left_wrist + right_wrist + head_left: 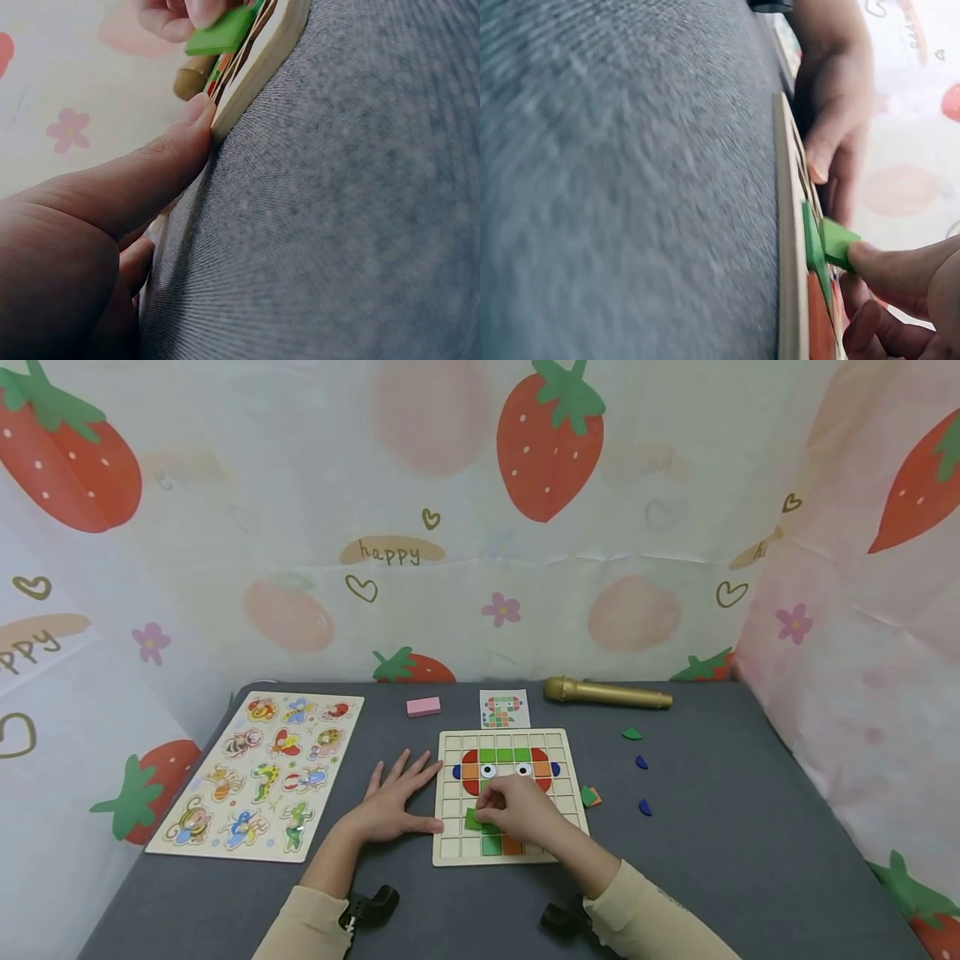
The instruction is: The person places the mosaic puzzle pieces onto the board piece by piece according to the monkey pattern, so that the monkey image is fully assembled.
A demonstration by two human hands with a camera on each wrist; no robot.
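Observation:
A wooden grid board (450,852) lies on the grey table, with coloured tiles forming a face with two round eyes in its upper rows. My right hand (521,810) pinches a light green square tile (472,819) by its edge, tilted just over the lower part of the board. Below it, a darker green tile (491,845) and an orange tile (512,846) sit in the grid. My left hand (390,806) is spread flat on the table, its thumb touching the board's left edge in the left wrist view. The right hand hides the middle of the board.
A pattern card (504,708) lies behind the board, a pink block (423,707) and gold microphone (607,693) beside it. At left is an insect puzzle board (225,843). Loose green (632,734) and blue pieces (645,807) lie at right, with green and orange pieces (588,796) by the board's edge.

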